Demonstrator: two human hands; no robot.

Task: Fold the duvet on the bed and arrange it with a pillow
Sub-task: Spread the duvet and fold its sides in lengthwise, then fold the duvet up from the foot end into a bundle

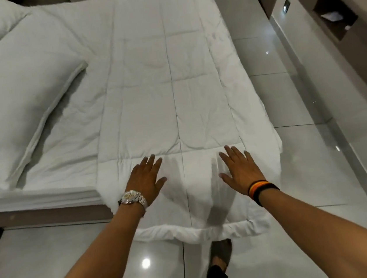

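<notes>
1. A bed with a white fitted sheet (67, 129) fills the left and centre of the view; its dark base shows along the near edge at lower left.
2. A glossy pale grey tiled floor (294, 160) runs along the bed's right side and near end, with lamp glare in spots.
3. A brown wall unit with an open niche (335, 14) stands at far right, well apart from the bed.
4. The white quilted duvet (171, 83), folded into a long narrow strip, lies along the bed's right edge; its near end hangs over the corner toward the floor.
5. Two white rectangular pillows (16, 107) lie at left, beside the strip but not touching it.
6. The left hand (146, 179), with a silver wristwatch (131, 199), rests flat on the duvet's near end, fingers spread, gripping nothing.
7. The right hand (241, 169), with a striped wristband (262, 187), lies likewise flat and splayed, just beside the right edge.
8. A slippered foot (220, 253) stands on the tiles below the hanging end.
</notes>
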